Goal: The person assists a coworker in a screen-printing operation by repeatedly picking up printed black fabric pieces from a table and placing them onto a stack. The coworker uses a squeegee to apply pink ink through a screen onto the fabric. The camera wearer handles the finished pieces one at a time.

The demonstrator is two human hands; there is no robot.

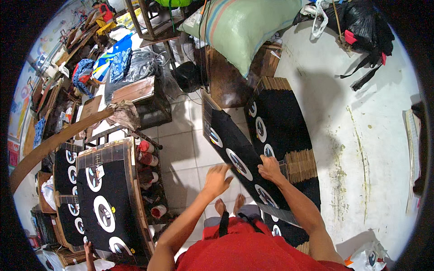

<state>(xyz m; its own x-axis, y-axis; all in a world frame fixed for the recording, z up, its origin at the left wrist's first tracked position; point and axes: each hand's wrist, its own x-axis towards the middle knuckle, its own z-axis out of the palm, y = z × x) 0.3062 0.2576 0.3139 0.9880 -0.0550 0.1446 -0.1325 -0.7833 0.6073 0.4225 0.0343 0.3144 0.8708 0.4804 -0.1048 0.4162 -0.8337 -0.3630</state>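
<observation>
A long board covered with black cloth (228,135) stands tilted in front of me, with a row of white oval prints along it. My right hand (270,169) is closed on its right edge, near the middle. My left hand (218,180) is beside the opposite edge, its fingers slightly bent and its thumb apart; it grips nothing visible. Just right of the held board rises a stack of similar boards (300,167) with brown edges and black printed cloth. Part of that stack is hidden behind the held board and my right arm.
At left, more cloth-covered boards (101,185) lie on a rack, with paint tins (148,159) alongside. Another person's hand (88,248) touches a board there. A curved strip (63,137) crosses the left side. A pale green sack (242,31) rests on a brown box (228,77) ahead.
</observation>
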